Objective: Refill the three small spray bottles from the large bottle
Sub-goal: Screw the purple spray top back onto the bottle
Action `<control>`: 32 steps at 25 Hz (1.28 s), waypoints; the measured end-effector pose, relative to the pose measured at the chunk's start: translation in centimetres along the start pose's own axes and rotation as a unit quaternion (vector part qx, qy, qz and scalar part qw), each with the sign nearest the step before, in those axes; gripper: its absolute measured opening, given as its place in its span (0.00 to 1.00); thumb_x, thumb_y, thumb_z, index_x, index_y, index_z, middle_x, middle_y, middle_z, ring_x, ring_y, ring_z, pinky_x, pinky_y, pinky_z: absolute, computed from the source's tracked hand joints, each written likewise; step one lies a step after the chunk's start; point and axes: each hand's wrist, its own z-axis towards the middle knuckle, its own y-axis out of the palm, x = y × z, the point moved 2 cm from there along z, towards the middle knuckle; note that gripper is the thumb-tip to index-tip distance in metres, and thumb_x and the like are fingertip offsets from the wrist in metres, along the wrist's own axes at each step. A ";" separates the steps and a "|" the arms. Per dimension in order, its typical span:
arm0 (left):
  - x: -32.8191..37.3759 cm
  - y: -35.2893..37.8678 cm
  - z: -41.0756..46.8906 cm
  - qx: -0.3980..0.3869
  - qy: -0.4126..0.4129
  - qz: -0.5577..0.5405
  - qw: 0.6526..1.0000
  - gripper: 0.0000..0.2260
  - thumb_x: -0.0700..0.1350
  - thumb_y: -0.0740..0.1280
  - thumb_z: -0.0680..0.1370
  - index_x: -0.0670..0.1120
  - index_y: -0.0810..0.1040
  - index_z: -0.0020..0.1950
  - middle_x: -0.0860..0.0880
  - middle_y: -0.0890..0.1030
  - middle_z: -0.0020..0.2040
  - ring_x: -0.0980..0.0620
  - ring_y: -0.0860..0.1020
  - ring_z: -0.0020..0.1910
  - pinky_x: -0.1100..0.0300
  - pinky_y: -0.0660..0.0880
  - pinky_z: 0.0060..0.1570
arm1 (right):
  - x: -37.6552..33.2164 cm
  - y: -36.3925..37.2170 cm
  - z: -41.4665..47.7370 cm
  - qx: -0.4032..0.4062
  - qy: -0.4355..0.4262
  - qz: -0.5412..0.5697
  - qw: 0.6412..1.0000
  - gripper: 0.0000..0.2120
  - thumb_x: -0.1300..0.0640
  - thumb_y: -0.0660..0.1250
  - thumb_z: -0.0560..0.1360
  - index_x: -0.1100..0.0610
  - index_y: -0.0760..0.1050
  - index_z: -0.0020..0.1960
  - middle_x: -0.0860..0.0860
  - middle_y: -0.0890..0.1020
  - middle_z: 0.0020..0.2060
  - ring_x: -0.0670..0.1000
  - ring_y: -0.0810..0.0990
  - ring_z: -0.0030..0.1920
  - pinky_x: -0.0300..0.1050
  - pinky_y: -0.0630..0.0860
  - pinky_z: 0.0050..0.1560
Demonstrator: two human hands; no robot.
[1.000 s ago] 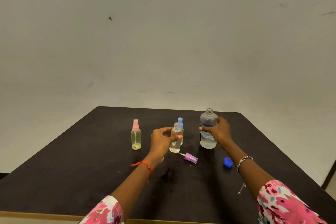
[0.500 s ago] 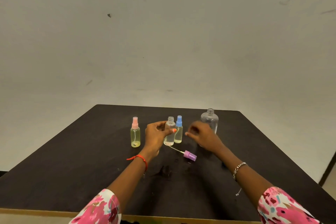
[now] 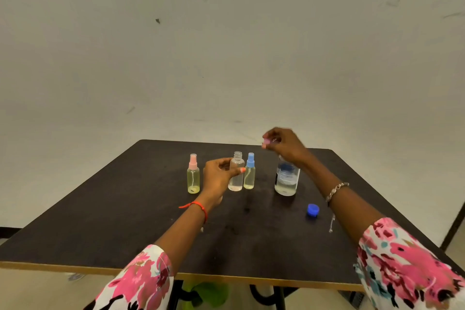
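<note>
An uncapped small clear bottle [image 3: 236, 174] stands upright on the dark table [image 3: 125, 209], and my left hand [image 3: 218, 176] grips its side. Close to its right stands a blue-topped spray bottle [image 3: 249, 171]; a pink-topped spray bottle [image 3: 193, 175] with yellowish liquid stands to the left. My right hand [image 3: 284, 145] is raised above the table, pinching the purple spray top [image 3: 266, 143] between its fingertips. The large clear bottle [image 3: 287, 178], uncapped and partly full, stands below that hand, its neck hidden by my wrist.
A blue cap [image 3: 313, 209] lies on the table to the right of the large bottle. A small metal pin-like item [image 3: 331, 224] lies near my right forearm. A pale wall is behind the table.
My right hand let go of the large bottle, reached to the purple spray top lying on the table and lifted it up. My left hand kept hold of the uncapped small bottle.
</note>
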 end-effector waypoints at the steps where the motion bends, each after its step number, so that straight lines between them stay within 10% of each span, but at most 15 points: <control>1: 0.2 0.0 -0.2 -0.001 0.000 0.002 1.000 0.20 0.36 0.73 0.67 0.38 0.77 0.59 0.42 0.80 0.57 0.54 0.77 0.51 0.63 0.72 0.50 | -1.1 -0.9 0.2 -0.015 -0.016 -0.003 1.000 0.12 0.65 0.67 0.72 0.64 0.75 0.55 0.55 0.79 0.48 0.49 0.77 0.46 0.31 0.74 0.44; 6: 1.1 0.1 -0.7 0.002 0.000 0.011 1.000 0.21 0.37 0.73 0.68 0.39 0.75 0.61 0.42 0.79 0.60 0.53 0.76 0.53 0.62 0.72 0.52 | -3.9 -3.0 0.8 -0.071 -0.055 -0.084 0.992 0.09 0.66 0.64 0.73 0.63 0.78 0.52 0.59 0.80 0.51 0.52 0.75 0.50 0.46 0.72 0.54; 21: 1.9 0.0 -1.6 -0.003 -0.002 0.036 0.999 0.21 0.38 0.72 0.69 0.40 0.75 0.61 0.42 0.79 0.60 0.46 0.77 0.59 0.60 0.72 0.52 | -7.5 -0.4 0.6 -0.152 -0.178 -0.248 0.940 0.12 0.69 0.66 0.69 0.61 0.79 0.51 0.57 0.78 0.52 0.47 0.72 0.47 0.29 0.66 0.40; 32: 1.9 0.1 -2.3 -0.029 0.006 0.032 0.999 0.20 0.39 0.73 0.68 0.39 0.77 0.59 0.42 0.81 0.56 0.48 0.77 0.56 0.58 0.73 0.52 | -7.6 1.7 0.2 -0.247 -0.154 -0.287 0.913 0.11 0.65 0.63 0.74 0.61 0.74 0.57 0.58 0.77 0.56 0.51 0.74 0.52 0.41 0.71 0.51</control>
